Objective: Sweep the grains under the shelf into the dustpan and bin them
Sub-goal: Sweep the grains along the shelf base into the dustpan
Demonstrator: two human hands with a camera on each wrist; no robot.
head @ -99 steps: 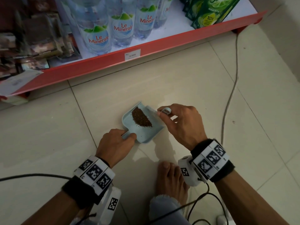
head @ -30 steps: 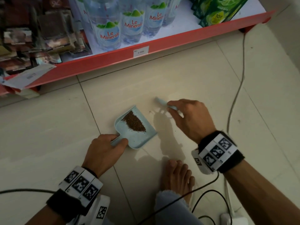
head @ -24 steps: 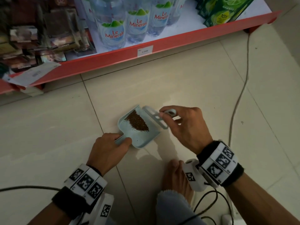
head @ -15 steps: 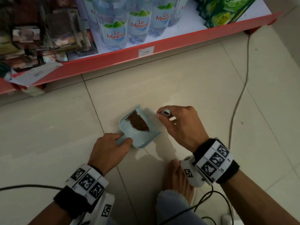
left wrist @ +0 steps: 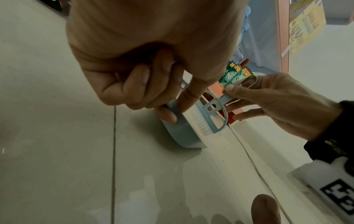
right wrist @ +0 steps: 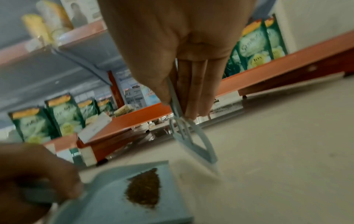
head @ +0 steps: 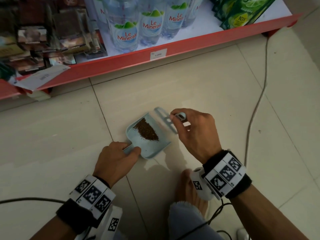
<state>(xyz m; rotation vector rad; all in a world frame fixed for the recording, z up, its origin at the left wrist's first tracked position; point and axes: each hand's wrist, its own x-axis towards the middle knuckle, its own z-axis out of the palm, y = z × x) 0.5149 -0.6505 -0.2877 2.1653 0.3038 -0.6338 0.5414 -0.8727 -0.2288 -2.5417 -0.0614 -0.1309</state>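
Red shelf (head: 173, 47) runs along the far side of the tiled floor (head: 52, 135), bottles and packets on it. Light-blue dustpan (head: 150, 149) sits flat on the floor near centre, left hand (head: 114, 161) curled round its handle. Right hand (head: 195, 134) pinches the small brush (head: 166, 120) at the pan's right lip. Grains (head: 146, 129) are piled inside the pan. Sweeping looks nearly finished; next move: lift the pan level and carry it to a bin, none in view.

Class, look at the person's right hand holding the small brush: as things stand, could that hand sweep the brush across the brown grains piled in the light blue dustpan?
Probably yes. The right hand pinches the light blue brush right at the light blue plastic dustpan's open edge, beside the pile of brown grains. Nothing lies between them, and the left hand grips the pan's handle.
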